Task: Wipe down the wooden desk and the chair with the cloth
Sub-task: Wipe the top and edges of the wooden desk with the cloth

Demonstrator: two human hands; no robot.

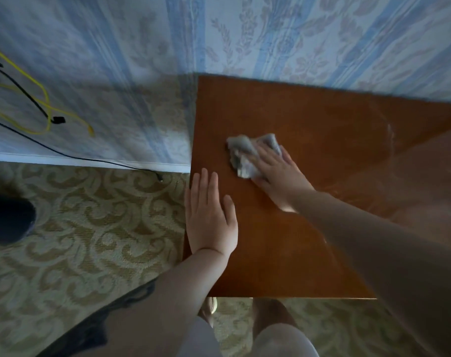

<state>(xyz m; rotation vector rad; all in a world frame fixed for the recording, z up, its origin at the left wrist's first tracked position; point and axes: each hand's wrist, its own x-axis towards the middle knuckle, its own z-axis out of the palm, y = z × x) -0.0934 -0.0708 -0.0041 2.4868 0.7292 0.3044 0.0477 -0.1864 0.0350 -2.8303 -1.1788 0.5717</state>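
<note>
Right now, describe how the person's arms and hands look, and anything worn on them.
Both forearms are bare up to the picture's edge: no sleeves, gloves or watch show. The left hand and the right hand carry no rings that I can see. A faint crease crosses the left wrist. The right forearm is blurred and partly in shadow, so small marks there cannot be told.

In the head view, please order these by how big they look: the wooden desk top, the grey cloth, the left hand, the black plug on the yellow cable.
1. Wooden desk top
2. Left hand; it is nearer the camera than the cloth, so this order is unsure
3. Grey cloth, partly under the right hand
4. Black plug
</note>
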